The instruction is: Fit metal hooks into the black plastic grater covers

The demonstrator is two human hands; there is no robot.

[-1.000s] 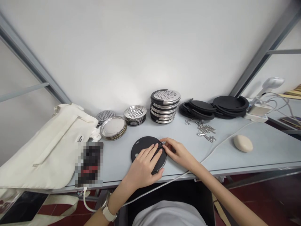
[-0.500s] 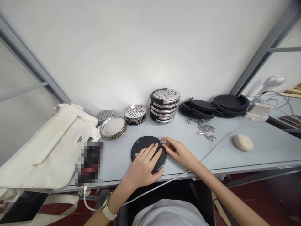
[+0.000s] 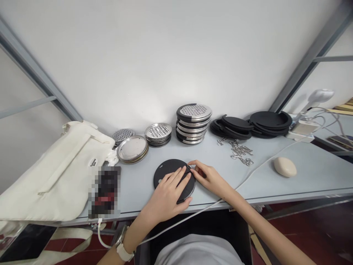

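between white cable [image 3: 193, 216] and grater stack [image 3: 193, 125], right grip [image 3: 208, 177] pinches ring [image 3: 189, 166] (left grip [image 3: 169, 195] spread on black disc [image 3: 168, 166]).

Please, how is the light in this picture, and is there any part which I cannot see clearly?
Head view: soft light, brightest near the middle of the wall, with pale reflections on the metal plates; head view: an item beside the white bag is pixelated; head view: the metal piece at the right hand is too small to make out.

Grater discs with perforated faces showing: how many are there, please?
3: a grey grater disc behind the plain discs, a silver grater disc topping the short stack, another grater disc topping the tall stack. More may be hidden underneath.
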